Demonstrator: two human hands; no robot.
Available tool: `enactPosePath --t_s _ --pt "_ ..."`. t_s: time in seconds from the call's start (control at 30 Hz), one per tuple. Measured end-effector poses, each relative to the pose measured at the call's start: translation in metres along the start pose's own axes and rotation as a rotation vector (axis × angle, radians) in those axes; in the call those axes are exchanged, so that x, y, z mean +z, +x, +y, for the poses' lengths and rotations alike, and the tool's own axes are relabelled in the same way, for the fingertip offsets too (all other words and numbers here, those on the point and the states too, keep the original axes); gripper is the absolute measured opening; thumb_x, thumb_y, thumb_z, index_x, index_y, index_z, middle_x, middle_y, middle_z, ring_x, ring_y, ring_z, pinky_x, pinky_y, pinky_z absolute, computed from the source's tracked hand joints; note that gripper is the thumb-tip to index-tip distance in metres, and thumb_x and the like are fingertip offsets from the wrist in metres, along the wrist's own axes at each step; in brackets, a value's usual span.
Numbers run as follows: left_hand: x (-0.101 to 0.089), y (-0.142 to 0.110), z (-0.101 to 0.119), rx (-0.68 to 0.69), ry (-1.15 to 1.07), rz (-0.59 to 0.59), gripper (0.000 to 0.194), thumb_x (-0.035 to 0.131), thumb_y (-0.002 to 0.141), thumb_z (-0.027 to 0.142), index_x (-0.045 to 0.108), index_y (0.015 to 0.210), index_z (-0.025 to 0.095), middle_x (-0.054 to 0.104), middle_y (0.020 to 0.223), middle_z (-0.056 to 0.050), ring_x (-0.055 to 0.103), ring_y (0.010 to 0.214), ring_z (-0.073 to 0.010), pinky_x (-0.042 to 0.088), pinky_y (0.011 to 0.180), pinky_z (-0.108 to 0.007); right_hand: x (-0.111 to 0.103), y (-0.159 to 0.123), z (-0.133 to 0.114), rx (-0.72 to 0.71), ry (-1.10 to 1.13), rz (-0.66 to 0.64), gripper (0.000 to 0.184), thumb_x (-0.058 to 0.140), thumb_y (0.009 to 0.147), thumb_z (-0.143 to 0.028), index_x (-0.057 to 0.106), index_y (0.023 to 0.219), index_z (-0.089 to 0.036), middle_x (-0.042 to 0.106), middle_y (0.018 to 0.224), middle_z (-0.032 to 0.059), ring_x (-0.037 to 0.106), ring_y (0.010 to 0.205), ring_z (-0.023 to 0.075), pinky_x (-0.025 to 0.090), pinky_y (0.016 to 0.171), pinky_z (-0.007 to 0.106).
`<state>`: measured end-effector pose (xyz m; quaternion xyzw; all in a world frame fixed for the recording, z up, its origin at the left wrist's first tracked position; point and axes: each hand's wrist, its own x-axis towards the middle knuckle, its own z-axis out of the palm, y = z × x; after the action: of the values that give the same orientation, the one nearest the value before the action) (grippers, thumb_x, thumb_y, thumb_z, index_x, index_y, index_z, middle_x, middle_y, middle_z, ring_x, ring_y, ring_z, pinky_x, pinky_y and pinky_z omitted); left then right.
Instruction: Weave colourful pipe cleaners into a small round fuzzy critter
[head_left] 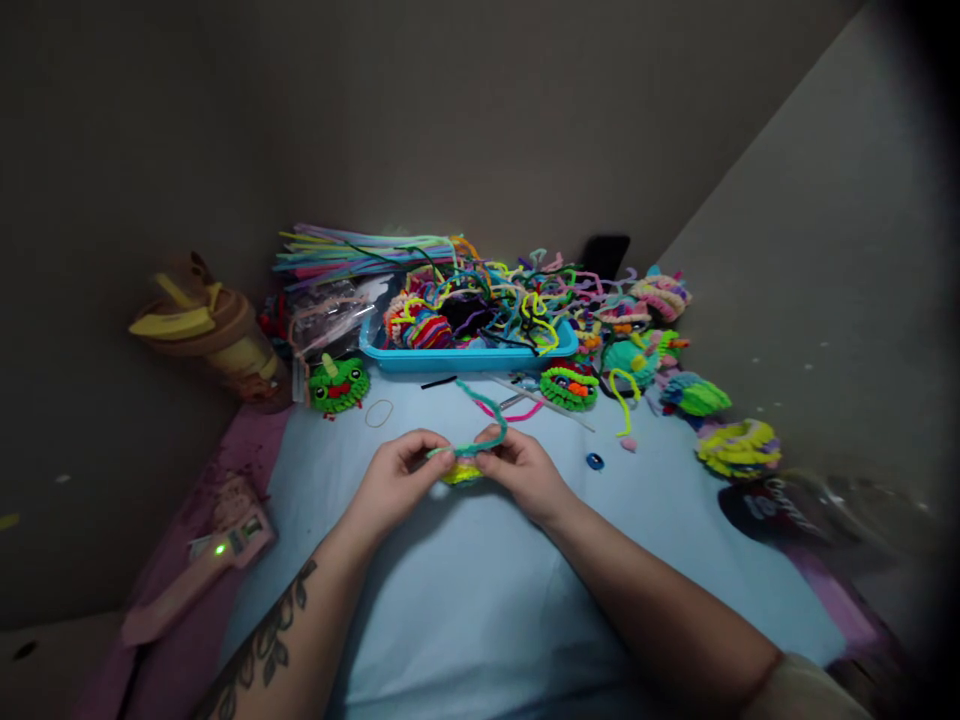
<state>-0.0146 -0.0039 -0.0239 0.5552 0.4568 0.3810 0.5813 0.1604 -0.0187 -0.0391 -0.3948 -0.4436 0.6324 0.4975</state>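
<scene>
1. Two hands working. My left hand (pixel 405 475) is pinching narrowly, thumb against fingers, holding one teal fuzzy strand (pixel 501 412) at the left edge of one small yellow piece (pixel 461 472).
2. My right hand (pixel 525 470) is pinching the same two things from the right, its grip also narrow. The strand is looping up beside those fingers, its far end pointing up and left.
3. The yellow piece is sitting between both sets of fingertips, above the light blue cloth (pixel 465 600). My fingers are hiding part of it.
4. Ahead, one blue tray (pixel 469 358) is holding a tangle of coloured strands (too knotted for me to be counting). One bundle of straight strands (pixel 367 250) is lying behind its left part.
5. Two green fuzzy faces are resting near the tray: one left face (pixel 339 385), one right face (pixel 568 387).
6. One thin elastic loop (pixel 379 413) is lying near the left face. To the right, one yellow-green strand (pixel 622 405) is curving near one small pink piece (pixel 628 445) and one blue disc (pixel 595 461).
7. Farther right, one thick yellow coil (pixel 739 448) is resting; far left, one pink device (pixel 217 560) is showing one green light.
</scene>
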Motion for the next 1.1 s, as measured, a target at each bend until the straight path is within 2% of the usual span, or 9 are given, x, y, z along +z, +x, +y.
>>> enactPosePath --t_s 0.13,0.33,0.5,0.63,0.77,0.87,0.97,1.03,1.1 --pt "0.001 0.001 -0.002 -0.046 -0.032 0.011 0.026 0.07 0.069 0.038 0.066 0.076 0.013 0.063 0.068 -0.002 0.054 0.063 -0.0124 0.042 0.061 -0.022 0.0 0.0 0.003 0.016 0.016 -0.002 0.022 0.076 0.066 -0.032 0.062 0.075 -0.019 0.062 0.071 -0.0028 0.058 0.066 0.0121 0.046 0.068 0.026" --pt "0.001 0.002 -0.004 -0.101 -0.09 -0.04 0.027 0.072 0.067 0.037 0.064 0.077 0.013 0.063 0.069 -0.002 0.055 0.063 -0.012 0.043 0.06 -0.022 -0.004 0.002 0.01 0.049 0.033 0.005 0.023 0.077 0.065 -0.033 0.061 0.074 -0.018 0.061 0.069 -0.0025 0.056 0.063 0.0123 0.045 0.065 0.026" --pt "0.0 0.001 -0.005 -0.075 -0.103 -0.057 0.026 0.071 0.068 0.034 0.064 0.081 0.012 0.064 0.072 -0.003 0.055 0.065 -0.0122 0.044 0.063 -0.023 -0.005 0.002 0.012 0.056 0.077 0.002 0.024 0.077 0.065 -0.034 0.061 0.073 -0.018 0.058 0.067 -0.0036 0.053 0.061 0.0103 0.041 0.062 0.023" --pt "-0.001 0.0 -0.006 -0.058 -0.009 -0.085 0.018 0.067 0.071 0.03 0.063 0.076 0.013 0.061 0.067 -0.001 0.052 0.061 -0.0107 0.041 0.058 -0.021 -0.005 0.003 0.013 0.062 0.068 -0.01 0.026 0.078 0.063 -0.035 0.062 0.072 -0.018 0.056 0.065 -0.0033 0.05 0.059 0.01 0.039 0.059 0.022" --pt "-0.001 -0.001 -0.01 -0.048 -0.009 -0.147 0.017 0.062 0.075 0.031 0.06 0.075 0.014 0.055 0.062 0.002 0.047 0.055 -0.0089 0.036 0.051 -0.019 -0.005 0.003 0.014 0.073 0.062 -0.031 0.025 0.076 0.065 -0.036 0.062 0.075 -0.018 0.057 0.07 -0.0021 0.051 0.062 0.0105 0.04 0.059 0.022" --pt "-0.001 -0.001 -0.013 -0.04 0.0 -0.151 0.016 0.06 0.076 0.03 0.059 0.076 0.015 0.056 0.063 0.001 0.049 0.056 -0.01 0.038 0.053 -0.02 -0.005 0.002 0.011 0.065 -0.009 -0.072 0.024 0.073 0.069 -0.037 0.062 0.078 -0.018 0.058 0.071 -0.0017 0.052 0.062 0.0107 0.041 0.06 0.023" --pt "-0.001 -0.001 -0.008 0.029 0.094 -0.074 0.015 0.06 0.077 0.029 0.062 0.079 0.015 0.062 0.071 -0.003 0.056 0.065 -0.0141 0.044 0.062 -0.024 -0.005 0.001 0.006 0.0 -0.205 -0.064 0.021 0.068 0.073 -0.037 0.063 0.077 -0.017 0.057 0.07 -0.0011 0.051 0.063 0.0117 0.04 0.06 0.024" --pt "0.0 -0.002 -0.002 0.148 0.179 0.011 0.018 0.062 0.076 0.027 0.066 0.09 0.016 0.067 0.09 -0.008 0.06 0.085 -0.0196 0.046 0.078 -0.03 -0.005 0.0 0.002 -0.078 -0.349 -0.008 0.017 0.066 0.076 -0.034 0.063 0.075 -0.018 0.055 0.068 -0.0011 0.05 0.063 0.0122 0.039 0.059 0.024" --pt "0.002 -0.006 0.004 0.316 0.268 0.063 0.032 0.067 0.073 0.026 0.066 0.105 0.02 0.062 0.115 -0.011 0.054 0.108 -0.0244 0.04 0.094 -0.037 -0.003 -0.003 -0.001 -0.177 -0.485 0.051 0.011 0.063 0.077 -0.029 0.064 0.075 -0.019 0.055 0.069 -0.0005 0.049 0.063 0.0131 0.038 0.059 0.025"
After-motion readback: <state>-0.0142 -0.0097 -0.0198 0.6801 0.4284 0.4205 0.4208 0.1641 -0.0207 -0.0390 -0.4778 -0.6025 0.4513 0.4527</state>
